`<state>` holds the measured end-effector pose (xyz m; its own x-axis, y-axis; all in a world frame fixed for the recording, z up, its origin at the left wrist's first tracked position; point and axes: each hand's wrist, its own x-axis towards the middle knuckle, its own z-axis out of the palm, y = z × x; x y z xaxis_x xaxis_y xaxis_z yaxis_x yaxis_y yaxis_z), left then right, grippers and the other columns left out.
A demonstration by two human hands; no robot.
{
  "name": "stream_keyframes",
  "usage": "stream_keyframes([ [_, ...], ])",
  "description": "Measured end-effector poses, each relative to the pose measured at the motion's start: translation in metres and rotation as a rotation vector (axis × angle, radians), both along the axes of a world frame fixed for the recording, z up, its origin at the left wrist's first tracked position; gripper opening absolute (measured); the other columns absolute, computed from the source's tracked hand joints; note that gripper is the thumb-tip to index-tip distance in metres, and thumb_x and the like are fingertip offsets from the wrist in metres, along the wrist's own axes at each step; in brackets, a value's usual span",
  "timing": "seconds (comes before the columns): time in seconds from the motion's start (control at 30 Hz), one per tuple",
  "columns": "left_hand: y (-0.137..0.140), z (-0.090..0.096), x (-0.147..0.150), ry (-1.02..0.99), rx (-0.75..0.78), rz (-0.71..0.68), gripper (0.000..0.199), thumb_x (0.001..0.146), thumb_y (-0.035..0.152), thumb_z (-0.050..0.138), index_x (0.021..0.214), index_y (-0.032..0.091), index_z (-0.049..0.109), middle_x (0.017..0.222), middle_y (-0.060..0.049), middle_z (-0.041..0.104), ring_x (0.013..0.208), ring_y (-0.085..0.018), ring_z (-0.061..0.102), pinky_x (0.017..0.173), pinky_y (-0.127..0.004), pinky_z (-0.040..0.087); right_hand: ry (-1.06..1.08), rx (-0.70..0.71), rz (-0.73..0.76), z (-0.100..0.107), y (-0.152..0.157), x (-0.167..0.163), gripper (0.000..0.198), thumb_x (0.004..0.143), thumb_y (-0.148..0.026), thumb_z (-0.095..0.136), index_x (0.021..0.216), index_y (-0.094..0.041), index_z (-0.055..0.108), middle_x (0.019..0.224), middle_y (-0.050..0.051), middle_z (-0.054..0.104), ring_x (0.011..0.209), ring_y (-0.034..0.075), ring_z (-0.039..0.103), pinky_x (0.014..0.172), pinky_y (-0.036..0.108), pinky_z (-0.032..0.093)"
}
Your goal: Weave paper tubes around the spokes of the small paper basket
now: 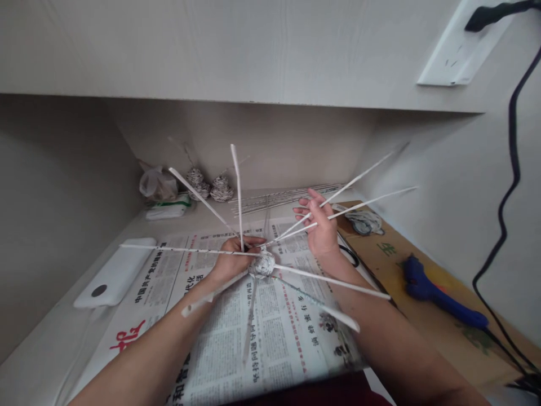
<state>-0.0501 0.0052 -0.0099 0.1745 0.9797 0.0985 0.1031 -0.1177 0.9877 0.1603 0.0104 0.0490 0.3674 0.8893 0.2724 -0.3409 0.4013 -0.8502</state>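
Observation:
A small round woven paper piece [262, 264] sits above the newspaper, with rolled white paper tubes fanning out from it on all sides. My left hand [239, 252] is closed on its left edge, thumb and fingers around the base of the tubes. My right hand [319, 223] is raised to the upper right of the piece, its fingers loosely curled around a paper tube [359, 176]. A second paper tube [376, 198] crosses the same hand near the thumb. Exactly how the fingers grip the tubes is partly hidden.
Newspaper [228, 338] covers the desk. At left lies a white power bank [116, 273]. Two woven paper gourds [222, 189] and a bundle of paper tubes [291, 197] are at the back. A blue glue gun [439, 296] rests on cardboard [380, 270] at right, near a black cord [502, 214].

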Motion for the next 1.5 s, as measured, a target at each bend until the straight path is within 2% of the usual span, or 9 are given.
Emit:
stream_keyframes([
  [0.2,0.006,-0.001,-0.001,-0.062,0.032,0.116,0.028,0.061,0.029,0.085,0.084,0.014,0.078,0.08,-0.011,0.078,0.062,-0.019,0.068,0.057,-0.028,0.051,-0.226,-0.334,0.201,-0.014,0.0,-0.008,0.05,0.073,-0.061,0.078,0.102,-0.021,0.069,0.092,0.004,0.073,0.065,0.014,0.066,0.048,0.023,0.047],
  [0.33,0.001,0.007,0.001,-0.058,0.072,0.169,0.022,0.063,0.03,0.084,0.075,0.015,0.073,0.07,-0.007,0.074,0.055,-0.015,0.063,0.052,-0.026,0.049,-0.517,-0.532,0.455,-0.028,-0.008,-0.02,0.052,0.073,-0.067,0.075,0.08,-0.016,0.072,0.065,0.004,0.069,0.045,0.014,0.057,0.037,0.024,0.038],
  [0.47,0.001,0.008,0.001,-0.03,0.093,0.186,0.021,0.063,0.03,0.084,0.074,0.016,0.073,0.065,-0.004,0.072,0.054,-0.014,0.062,0.051,-0.024,0.048,-0.447,-0.492,0.567,-0.037,-0.015,-0.032,0.042,0.064,-0.052,0.086,0.077,-0.014,0.075,0.054,0.0,0.065,0.041,0.011,0.05,0.04,0.024,0.036],
  [0.6,0.006,0.001,-0.002,-0.028,0.104,0.171,0.023,0.066,0.034,0.085,0.078,0.016,0.076,0.071,-0.006,0.075,0.059,-0.017,0.065,0.054,-0.026,0.05,-0.211,-0.492,0.57,-0.038,-0.014,-0.038,0.04,0.056,-0.044,0.09,0.077,-0.014,0.074,0.059,0.001,0.069,0.049,0.014,0.059,0.049,0.026,0.047],
  [0.7,0.006,0.002,-0.003,-0.04,0.12,0.146,0.022,0.066,0.034,0.085,0.077,0.017,0.076,0.073,-0.009,0.076,0.062,-0.019,0.067,0.056,-0.029,0.052,-0.141,-0.516,0.536,-0.035,-0.014,-0.039,0.037,0.052,-0.037,0.092,0.074,-0.014,0.073,0.063,0.002,0.072,0.054,0.016,0.064,0.054,0.029,0.051],
  [1.0,-0.008,0.018,-0.005,0.075,0.247,0.065,0.016,0.07,0.031,0.081,0.079,0.018,0.079,0.081,-0.009,0.078,0.076,-0.023,0.07,0.07,-0.032,0.055,-0.099,-0.57,0.483,-0.032,-0.02,-0.05,0.011,0.057,-0.022,0.078,0.062,-0.015,0.071,0.054,0.002,0.067,0.048,0.015,0.06,0.048,0.026,0.046],
  [1.17,-0.01,0.023,-0.005,0.116,0.335,0.059,0.012,0.07,0.028,0.08,0.077,0.019,0.08,0.08,-0.007,0.076,0.075,-0.022,0.07,0.073,-0.032,0.054,-0.095,-0.559,0.46,-0.031,-0.02,-0.051,0.005,0.055,-0.019,0.075,0.057,-0.017,0.071,0.054,0.0,0.068,0.05,0.016,0.061,0.048,0.026,0.047],
  [1.37,-0.012,0.03,-0.005,0.131,0.377,0.053,0.011,0.069,0.028,0.081,0.076,0.019,0.081,0.078,-0.009,0.076,0.075,-0.023,0.07,0.075,-0.033,0.054,-0.106,-0.586,0.498,-0.032,-0.018,-0.047,0.013,0.054,-0.022,0.081,0.057,-0.016,0.07,0.053,0.001,0.068,0.049,0.016,0.061,0.05,0.027,0.051],
  [1.5,-0.011,0.029,-0.005,0.098,0.361,0.07,0.012,0.07,0.029,0.082,0.077,0.019,0.081,0.079,-0.009,0.076,0.075,-0.022,0.069,0.075,-0.033,0.054,-0.172,-0.533,0.498,-0.028,-0.02,-0.044,0.018,0.059,-0.03,0.082,0.063,-0.016,0.071,0.054,0.0,0.067,0.047,0.015,0.059,0.048,0.026,0.048],
])
